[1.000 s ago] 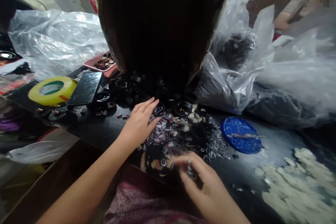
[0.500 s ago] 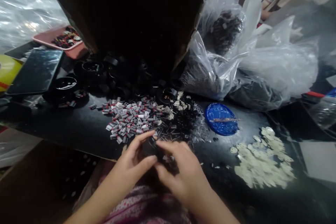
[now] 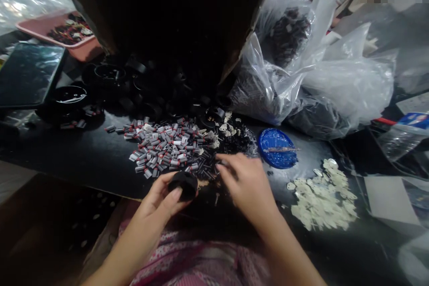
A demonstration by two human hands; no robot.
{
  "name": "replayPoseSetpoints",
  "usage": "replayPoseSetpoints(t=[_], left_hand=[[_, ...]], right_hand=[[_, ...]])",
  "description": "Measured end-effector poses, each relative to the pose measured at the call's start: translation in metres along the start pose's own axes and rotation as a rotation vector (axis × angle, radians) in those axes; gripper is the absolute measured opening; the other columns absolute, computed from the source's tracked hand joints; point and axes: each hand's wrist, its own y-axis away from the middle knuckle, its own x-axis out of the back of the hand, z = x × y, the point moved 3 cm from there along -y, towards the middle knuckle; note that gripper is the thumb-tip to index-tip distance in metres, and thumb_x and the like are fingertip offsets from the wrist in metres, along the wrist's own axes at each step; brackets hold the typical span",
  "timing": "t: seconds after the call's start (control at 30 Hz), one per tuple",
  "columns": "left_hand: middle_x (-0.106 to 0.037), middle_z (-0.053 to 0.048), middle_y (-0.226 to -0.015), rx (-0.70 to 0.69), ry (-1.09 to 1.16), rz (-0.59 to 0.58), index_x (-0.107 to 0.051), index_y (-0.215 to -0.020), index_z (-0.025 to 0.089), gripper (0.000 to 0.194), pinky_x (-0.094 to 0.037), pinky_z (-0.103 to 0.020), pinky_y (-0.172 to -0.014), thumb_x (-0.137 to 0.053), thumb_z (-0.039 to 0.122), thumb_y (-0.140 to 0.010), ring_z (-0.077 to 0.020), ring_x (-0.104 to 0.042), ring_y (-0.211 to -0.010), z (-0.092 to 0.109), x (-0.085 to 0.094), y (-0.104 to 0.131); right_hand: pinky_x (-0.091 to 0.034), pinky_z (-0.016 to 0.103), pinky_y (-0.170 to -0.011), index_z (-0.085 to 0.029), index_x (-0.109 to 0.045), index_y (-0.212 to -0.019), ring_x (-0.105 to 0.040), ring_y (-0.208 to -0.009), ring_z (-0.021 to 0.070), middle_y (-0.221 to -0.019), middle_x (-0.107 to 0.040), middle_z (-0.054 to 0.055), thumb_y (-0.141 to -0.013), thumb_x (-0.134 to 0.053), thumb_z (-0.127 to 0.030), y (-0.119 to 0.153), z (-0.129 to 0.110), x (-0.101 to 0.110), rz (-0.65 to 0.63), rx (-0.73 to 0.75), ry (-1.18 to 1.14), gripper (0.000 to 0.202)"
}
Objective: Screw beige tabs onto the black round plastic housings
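Tilted in my left hand (image 3: 160, 200) is a round black plastic cup-like part (image 3: 183, 185), with the fingers wrapped round its side. My right hand (image 3: 244, 178) reaches over the small loose parts to its right, thumb and forefinger pinched together at the edge of the dark pieces. Whatever lies between those fingertips is too small to make out. Just ahead of my left hand spreads a heap of grey cylinders with red ends (image 3: 161, 147). Dark springs or screws (image 3: 207, 167) lie between this heap and my right hand.
A blue lid (image 3: 277, 148) with a thin stick across it lies right of my right hand. Beyond it is a pile of pale flat pieces (image 3: 323, 196). Clear plastic bags (image 3: 268, 94), a large dark box (image 3: 167, 18) and a pink tray (image 3: 40, 29) stand behind.
My hands have moved apart. The left one now holds the black part in plain sight, while the right has shifted right and forward to the small dark pieces. The view has shifted slightly.
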Motion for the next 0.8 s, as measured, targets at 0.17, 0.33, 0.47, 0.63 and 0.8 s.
replayPoseSetpoints(t=[0.17,0.33,0.47,0.63,0.8], left_hand=[[-0.069,0.001,-0.111,-0.025,0.122,-0.003,-0.064,-0.106,0.028,0.025,-0.048,-0.031,-0.098,-0.069,0.027,-0.082,-0.0179,-0.065,-0.104,0.009,-0.012,-0.018],[-0.072,-0.004,-0.105,-0.007,0.190,-0.024,-0.062,-0.105,0.024,0.020,-0.047,-0.037,-0.100,-0.065,0.026,-0.085,-0.0207,-0.065,-0.106,0.014,-0.019,-0.024],[-0.071,-0.001,-0.105,0.081,0.223,-0.117,-0.064,-0.105,0.027,0.019,-0.051,-0.039,-0.095,-0.063,0.028,-0.086,-0.0209,-0.064,-0.104,0.000,-0.024,-0.010],[-0.070,0.003,-0.106,0.058,0.140,-0.119,-0.068,-0.101,0.031,0.016,-0.051,-0.031,-0.095,-0.065,0.029,-0.085,-0.0174,-0.061,-0.108,-0.013,-0.022,-0.001],[-0.071,-0.001,-0.109,0.075,0.197,-0.074,-0.064,-0.106,0.027,0.019,-0.048,-0.035,-0.099,-0.062,0.030,-0.087,-0.0187,-0.064,-0.105,-0.012,-0.031,-0.009]], right_hand=[[-0.033,0.036,-0.071,-0.019,-0.066,-0.091,-0.062,-0.073,0.0212,-0.081,-0.066,0.003,-0.089,-0.055,-0.021,-0.022,0.013,-0.006,-0.084,0.006,0.320,0.011],[-0.035,0.034,-0.075,-0.022,-0.067,-0.094,-0.062,-0.078,0.0182,-0.085,-0.069,0.001,-0.091,-0.056,-0.023,-0.009,0.006,0.002,-0.067,0.011,0.035,0.011],[-0.035,0.033,-0.073,-0.020,-0.067,-0.104,-0.059,-0.076,0.0174,-0.085,-0.069,0.003,-0.091,-0.053,-0.017,0.018,-0.008,-0.002,-0.075,0.059,-0.116,0.020],[-0.037,0.032,-0.071,-0.019,-0.066,-0.110,-0.059,-0.073,0.0167,-0.084,-0.070,0.003,-0.091,-0.050,-0.013,0.036,-0.007,-0.004,-0.072,0.056,-0.145,0.026],[-0.033,0.036,-0.074,-0.018,-0.063,-0.116,-0.061,-0.077,0.0210,-0.087,-0.069,0.005,-0.090,-0.054,-0.018,0.027,0.014,0.000,-0.026,-0.019,0.181,0.027]])
